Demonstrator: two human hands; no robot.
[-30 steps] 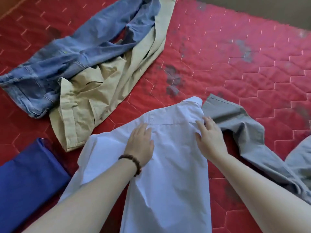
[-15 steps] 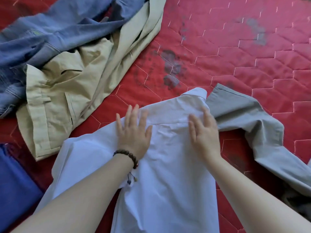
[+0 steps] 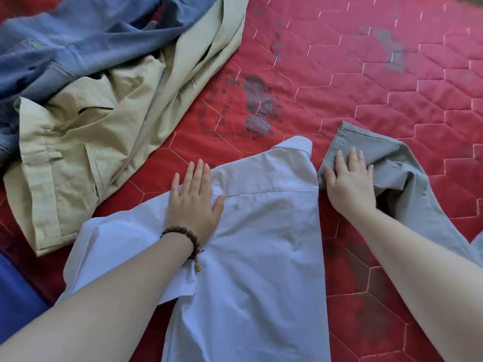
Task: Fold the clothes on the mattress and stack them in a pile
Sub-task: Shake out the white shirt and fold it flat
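The person's left hand (image 3: 192, 202) lies flat on the white shirt (image 3: 251, 246), fingers straight and slightly spread, palm pressing the cloth down close to the shoulder seam. There's a dark beaded bracelet (image 3: 184, 237) on that wrist, with a little bead dangling off it. The forearm runs across the shirt's lower left side and hides some of it.

The right hand (image 3: 349, 182) is off the shirt, just past its right edge, laid on the cuffed end of the grey trousers (image 3: 407, 178). Fingers look mostly straight and pressing down, with the fabric bunched up a bit beside the little finger, so it reads as resting on it and not really pinching.

The white shirt sits between and under the two arms, spread out on the red quilted mattress (image 3: 366, 87), collar end pointing away from the person. Beyond the left hand and off to its left there's a heap: khaki trousers (image 3: 86, 142) partly lying over blue jeans (image 3: 86, 35), both unfolded. Down by the left elbow a bit of plain blue cloth (image 3: 15, 296) pokes into view, cut off by the frame edge. Dark grey stains (image 3: 257, 105) mark the mattress just beyond the shirt collar, between the hands.

No readable labels or writing anywhere; there's a tiny greenish mark on the jeans, too blurry to make out.
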